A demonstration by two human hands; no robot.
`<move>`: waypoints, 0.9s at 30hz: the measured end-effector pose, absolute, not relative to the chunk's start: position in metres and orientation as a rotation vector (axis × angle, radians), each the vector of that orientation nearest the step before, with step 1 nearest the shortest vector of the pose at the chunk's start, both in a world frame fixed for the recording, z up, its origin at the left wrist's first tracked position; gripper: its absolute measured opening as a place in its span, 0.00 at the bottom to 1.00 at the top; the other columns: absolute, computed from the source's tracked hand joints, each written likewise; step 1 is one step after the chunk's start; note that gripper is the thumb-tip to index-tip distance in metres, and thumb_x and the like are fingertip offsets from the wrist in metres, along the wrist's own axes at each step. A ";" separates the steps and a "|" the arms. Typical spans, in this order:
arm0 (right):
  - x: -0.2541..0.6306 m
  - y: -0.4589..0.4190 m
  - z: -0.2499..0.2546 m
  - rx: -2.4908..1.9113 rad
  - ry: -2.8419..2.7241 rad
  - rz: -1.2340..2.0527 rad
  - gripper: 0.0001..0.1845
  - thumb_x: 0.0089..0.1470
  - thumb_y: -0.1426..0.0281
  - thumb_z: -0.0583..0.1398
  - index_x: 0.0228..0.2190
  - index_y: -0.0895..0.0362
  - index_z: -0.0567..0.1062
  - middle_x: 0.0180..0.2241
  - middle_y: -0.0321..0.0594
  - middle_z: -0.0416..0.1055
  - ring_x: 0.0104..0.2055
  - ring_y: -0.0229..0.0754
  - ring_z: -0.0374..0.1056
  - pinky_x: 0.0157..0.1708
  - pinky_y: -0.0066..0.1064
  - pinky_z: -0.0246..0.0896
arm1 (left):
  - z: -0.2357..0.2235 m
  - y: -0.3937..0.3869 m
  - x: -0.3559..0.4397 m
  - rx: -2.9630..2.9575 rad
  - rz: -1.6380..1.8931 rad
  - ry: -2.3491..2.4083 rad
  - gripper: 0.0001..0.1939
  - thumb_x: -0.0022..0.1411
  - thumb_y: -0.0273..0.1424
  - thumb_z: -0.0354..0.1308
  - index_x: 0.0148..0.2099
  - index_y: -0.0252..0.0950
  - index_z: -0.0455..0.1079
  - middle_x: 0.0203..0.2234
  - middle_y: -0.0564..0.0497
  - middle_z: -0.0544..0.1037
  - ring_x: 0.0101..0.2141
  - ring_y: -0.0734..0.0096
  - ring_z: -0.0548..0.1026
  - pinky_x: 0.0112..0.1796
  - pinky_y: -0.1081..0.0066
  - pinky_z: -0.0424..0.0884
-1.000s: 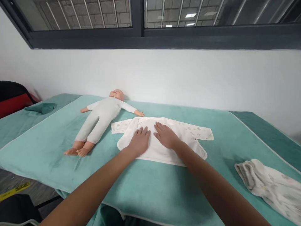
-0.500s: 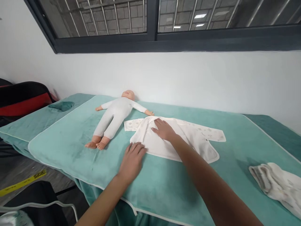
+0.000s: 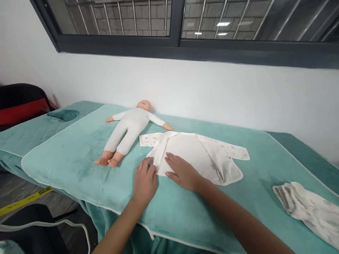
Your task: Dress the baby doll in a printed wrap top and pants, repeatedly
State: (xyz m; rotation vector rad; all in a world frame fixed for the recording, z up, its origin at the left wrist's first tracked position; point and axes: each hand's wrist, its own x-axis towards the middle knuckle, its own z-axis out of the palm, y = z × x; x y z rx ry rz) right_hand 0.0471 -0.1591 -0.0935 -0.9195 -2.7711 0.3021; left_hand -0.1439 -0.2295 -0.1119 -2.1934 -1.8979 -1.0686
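A white baby shirt (image 3: 192,148) with printed sleeves lies spread open on the bed, its front panels folded out to the sides. My left hand (image 3: 145,180) is at the lower left corner of the shirt, fingers curled with the edge pinched near the thumb. Flat on the lower left part of the shirt rests my right hand (image 3: 184,173), fingers stretched out. Beyond the left sleeve a baby doll (image 3: 134,123) in a white bodysuit lies on its back, one hand close to the shirt's collar.
A light green mat (image 3: 79,148) covers the bed, against a white wall under a dark window frame (image 3: 119,49). Folded printed cloth (image 3: 307,208) lies at the right. A black and red chair (image 3: 23,106) stands at the far left, and a white cable (image 3: 47,223) hangs at the lower left.
My right hand has slid from the shirt's upper part down toward its lower edge. My left hand has shifted slightly left, and its fingers have curled in at the corner.
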 end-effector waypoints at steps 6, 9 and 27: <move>0.076 -0.179 -0.083 -0.986 -2.795 0.469 0.34 0.65 0.52 0.45 0.66 0.53 0.52 0.68 0.41 0.46 0.70 0.43 0.42 0.67 0.42 0.40 | -0.117 -0.229 -0.148 -2.300 -1.160 -1.707 0.17 0.56 0.14 0.46 0.41 0.38 0.68 0.52 0.43 0.71 0.55 0.57 0.66 0.50 0.54 0.67; 0.105 -0.180 -0.088 -1.252 -2.683 0.275 0.35 0.65 0.53 0.43 0.66 0.57 0.51 0.68 0.45 0.46 0.70 0.45 0.39 0.67 0.46 0.40 | -0.118 -0.229 -0.149 -2.351 -1.205 -1.625 0.17 0.56 0.14 0.46 0.40 0.38 0.68 0.50 0.46 0.74 0.55 0.58 0.67 0.51 0.55 0.68; 0.136 -0.253 -0.126 -1.640 -2.216 -0.184 0.32 0.63 0.57 0.49 0.63 0.61 0.59 0.67 0.50 0.49 0.70 0.55 0.36 0.64 0.54 0.45 | -0.113 -0.231 -0.162 -2.243 -1.405 -1.623 0.16 0.63 0.17 0.43 0.43 0.38 0.68 0.49 0.46 0.74 0.55 0.63 0.66 0.54 0.55 0.66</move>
